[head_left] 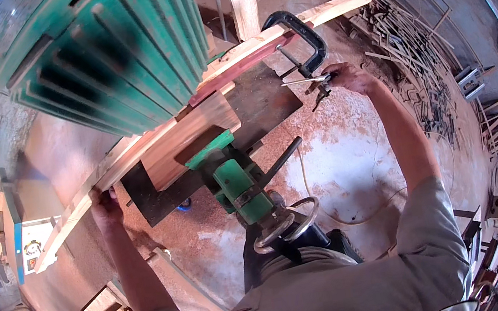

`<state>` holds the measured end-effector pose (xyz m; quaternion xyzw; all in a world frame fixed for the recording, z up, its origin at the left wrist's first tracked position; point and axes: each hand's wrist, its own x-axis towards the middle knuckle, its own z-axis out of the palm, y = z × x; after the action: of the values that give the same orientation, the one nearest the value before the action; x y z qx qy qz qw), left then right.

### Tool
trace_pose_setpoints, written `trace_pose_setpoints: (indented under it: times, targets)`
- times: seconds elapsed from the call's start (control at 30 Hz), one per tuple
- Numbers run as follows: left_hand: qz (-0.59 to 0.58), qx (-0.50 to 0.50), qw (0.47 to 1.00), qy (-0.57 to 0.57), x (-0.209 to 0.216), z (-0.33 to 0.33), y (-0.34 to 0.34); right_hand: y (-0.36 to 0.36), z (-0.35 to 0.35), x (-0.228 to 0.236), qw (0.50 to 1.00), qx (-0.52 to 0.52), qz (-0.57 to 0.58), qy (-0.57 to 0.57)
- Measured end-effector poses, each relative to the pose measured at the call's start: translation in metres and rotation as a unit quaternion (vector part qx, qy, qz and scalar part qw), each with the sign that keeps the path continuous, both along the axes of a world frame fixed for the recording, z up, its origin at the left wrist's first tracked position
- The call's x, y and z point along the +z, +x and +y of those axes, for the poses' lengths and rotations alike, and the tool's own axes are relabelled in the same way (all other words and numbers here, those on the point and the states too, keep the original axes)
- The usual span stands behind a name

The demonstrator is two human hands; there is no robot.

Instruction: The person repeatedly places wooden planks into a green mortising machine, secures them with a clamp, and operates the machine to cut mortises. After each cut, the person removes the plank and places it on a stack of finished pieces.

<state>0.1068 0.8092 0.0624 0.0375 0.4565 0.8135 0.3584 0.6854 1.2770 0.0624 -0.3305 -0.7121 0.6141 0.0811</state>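
Currently: clamping of a long curved plank (132, 150) onto the machine tabletop (260, 99), judged well along but not finished.

Done, as far as showing: plank lying across the dark steel tabletop under the green machine housing (111, 54), running from lower left up to upper right; a reddish strip (248, 62) sitting against its edge; black C-clamp (303, 41) already hooked over plank and tabletop edge at the right.

Left, by judgement: screw of the clamp probably being turned home, tightness not readable from here; left end of plank hanging free beyond the tabletop, carrying no clamp.

Right hand (343, 77): reaching out at full arm, fingers closed around the clamp's screw handle, just below the plank and touching the clamp, not the wood.

Left hand (103, 203): gripping the plank's lower edge from beneath, fingers curled shut on it, well apart from the clamp, steadying the overhanging end.

Between the two hands: wooden block (185, 139) resting on the tabletop, green column (236, 180) and handwheel (288, 220) standing below, near the person's body.

Surroundings: sawdust-covered floor (351, 147), stacked offcuts (415, 60) at right.
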Motion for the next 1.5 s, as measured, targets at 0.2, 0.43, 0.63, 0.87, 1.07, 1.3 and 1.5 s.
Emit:
trace_pose_setpoints:
  times: [0.2, 0.43, 0.63, 0.87, 1.07, 1.3, 1.5]
  targets:
    - [0.001, -0.040, 0.999, -0.002, -0.032, 0.005, 0.001, -0.012, -0.016, 0.015, 0.994, -0.039, -0.045, 0.091]
    - [-0.022, 0.046, 0.998, -0.036, -0.029, 0.028, 0.030, -0.010, -0.051, 0.055, 0.942, -0.248, 0.041, 0.222]
    - [-0.006, 0.075, 0.994, -0.076, -0.031, 0.029, 0.035, -0.042, -0.174, 0.064, 0.916, -0.344, 0.191, -0.078]
    - [-0.023, 0.088, 0.989, -0.117, -0.039, 0.030, 0.035, -0.123, -0.241, 0.054, 0.789, -0.280, 0.345, -0.423]
    - [-0.007, 0.085, 0.989, -0.121, -0.043, 0.039, 0.041, -0.285, -0.352, 0.144, 0.926, 0.298, -0.084, 0.217]
    - [-0.008, 0.068, 0.992, -0.101, -0.039, 0.041, 0.042, -0.273, -0.346, 0.154, 0.961, 0.211, -0.027, 0.176]
    - [0.011, 0.116, 0.987, -0.114, -0.020, 0.028, 0.054, -0.139, -0.126, 0.304, 0.852, -0.225, 0.104, 0.461]
